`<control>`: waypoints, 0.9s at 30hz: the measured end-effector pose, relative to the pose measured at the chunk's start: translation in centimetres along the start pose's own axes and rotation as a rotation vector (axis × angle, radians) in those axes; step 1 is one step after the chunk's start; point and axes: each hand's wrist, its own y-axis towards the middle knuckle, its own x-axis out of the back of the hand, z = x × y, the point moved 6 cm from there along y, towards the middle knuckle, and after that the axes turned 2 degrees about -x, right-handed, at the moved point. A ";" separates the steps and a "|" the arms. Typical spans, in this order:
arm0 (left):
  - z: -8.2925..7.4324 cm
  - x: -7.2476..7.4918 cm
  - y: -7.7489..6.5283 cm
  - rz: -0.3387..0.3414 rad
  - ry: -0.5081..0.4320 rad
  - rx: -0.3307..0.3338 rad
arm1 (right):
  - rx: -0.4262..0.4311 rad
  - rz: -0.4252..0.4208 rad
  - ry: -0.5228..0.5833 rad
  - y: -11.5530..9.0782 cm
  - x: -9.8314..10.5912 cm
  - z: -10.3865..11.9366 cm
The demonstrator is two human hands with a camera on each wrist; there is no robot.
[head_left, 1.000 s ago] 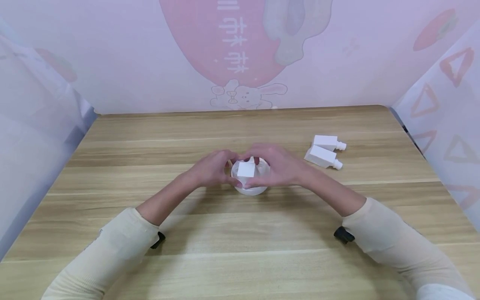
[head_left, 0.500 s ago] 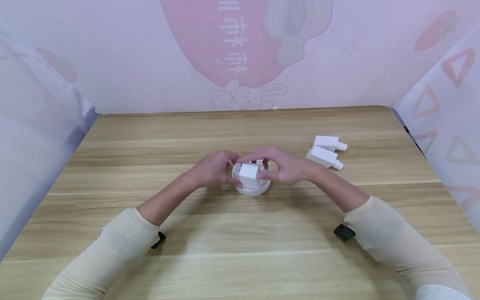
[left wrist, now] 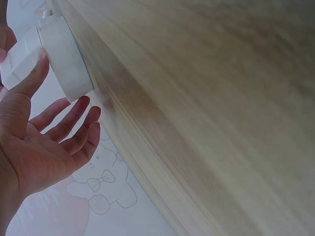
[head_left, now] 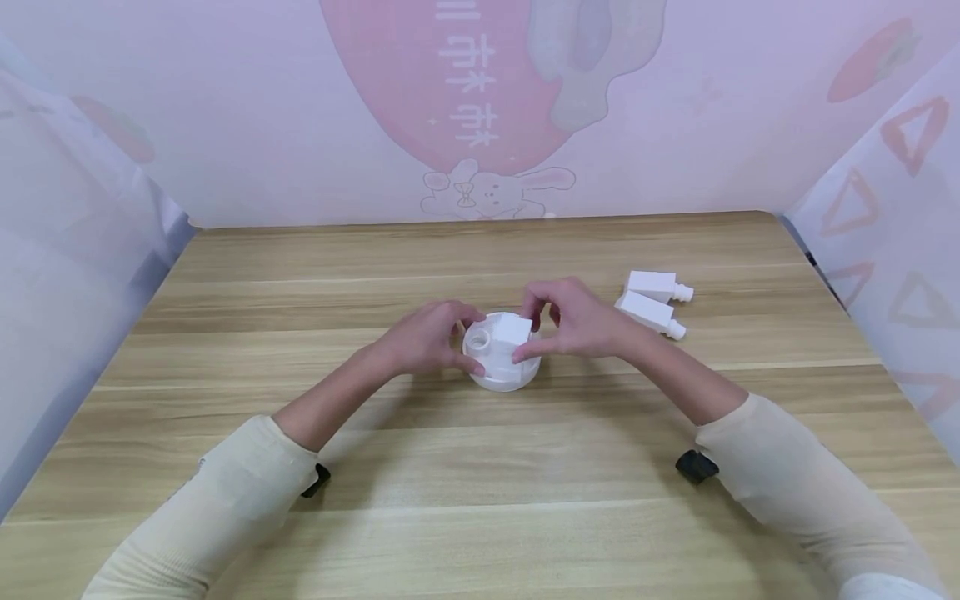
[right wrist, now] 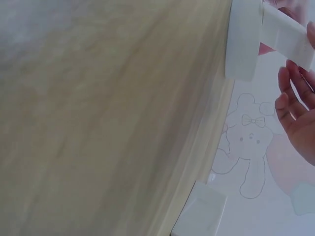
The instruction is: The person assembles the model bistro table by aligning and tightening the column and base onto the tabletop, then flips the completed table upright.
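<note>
A round white base (head_left: 504, 379) rests on the wooden table between both hands. My left hand (head_left: 429, 337) grips its left side, thumb at the near rim and fingers at the far rim. On the base's left part, a raised white ring (head_left: 477, 339) shows an opening. A white rectangular block (head_left: 515, 329) stands up from the base, leaning to the right. My right hand (head_left: 579, 321) pinches the block from the right, thumb in front and fingers behind. In the right wrist view the fingertips (right wrist: 290, 64) lie right at the block's outer end. The block's lower end is hidden.
Two more white rectangular blocks lie side by side at the right: a far block (head_left: 651, 286) and a near block (head_left: 647, 312), each with a narrow ridged neck pointing right. A printed backdrop (head_left: 375, 167) stands at the table's back edge.
The block has shifted and leaned to the right, uncovering the ring on the base. My right hand has drawn away from the left hand with it. My left hand and the base have stayed in place.
</note>
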 end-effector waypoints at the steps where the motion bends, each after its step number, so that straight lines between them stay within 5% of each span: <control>1: 0.0 0.0 0.0 0.001 0.002 0.003 | -0.002 -0.004 -0.005 -0.1 0.1 0.0; 12: 0.0 0.1 -0.1 -0.001 -0.005 0.006 | 0.132 0.094 0.001 -0.7 0.0 0.3; 27: -0.2 0.2 -0.1 -0.002 0.008 -0.003 | 0.129 -0.013 -0.020 -0.5 -0.2 0.4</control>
